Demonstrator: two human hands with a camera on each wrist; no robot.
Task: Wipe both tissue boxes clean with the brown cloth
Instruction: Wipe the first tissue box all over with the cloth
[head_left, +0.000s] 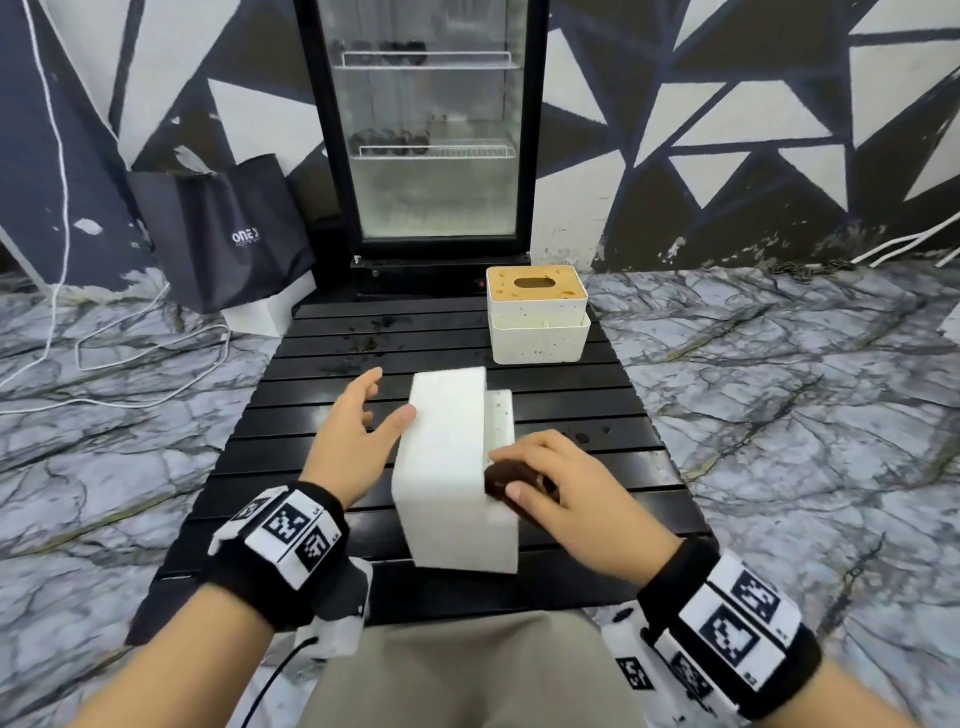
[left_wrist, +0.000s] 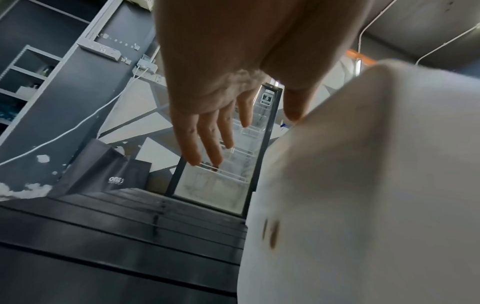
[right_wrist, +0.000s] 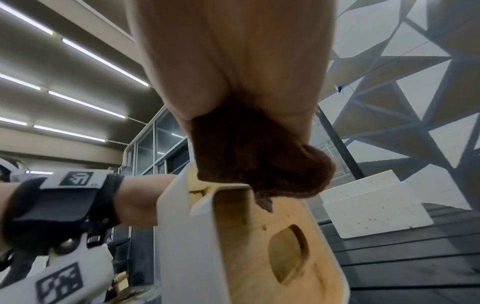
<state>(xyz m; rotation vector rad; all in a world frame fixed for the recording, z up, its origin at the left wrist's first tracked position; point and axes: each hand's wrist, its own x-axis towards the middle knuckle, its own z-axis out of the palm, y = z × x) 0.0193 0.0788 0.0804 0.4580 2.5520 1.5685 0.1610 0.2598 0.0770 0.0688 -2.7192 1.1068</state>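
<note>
A white tissue box (head_left: 449, 467) lies tipped on its side mid-table, its wooden lid (right_wrist: 275, 242) facing right. My right hand (head_left: 504, 473) grips the bunched brown cloth (head_left: 506, 480) and presses it against the box's lid side near the upper edge; the cloth (right_wrist: 259, 162) shows under my palm. My left hand (head_left: 389, 400) is spread beside the box's left face, thumb touching its top edge, fingers (left_wrist: 207, 139) straight. A brown smear (left_wrist: 271, 234) marks the box wall (left_wrist: 363, 185). The second tissue box (head_left: 537, 322) stands upright at the far right, speckled with brown spots.
The black slatted table (head_left: 311, 415) has wet dark spots near its far end. Behind it stand a glass-door fridge (head_left: 426, 130) and a black tote bag (head_left: 228, 234). White cables (head_left: 130, 364) trail over the marble floor at left.
</note>
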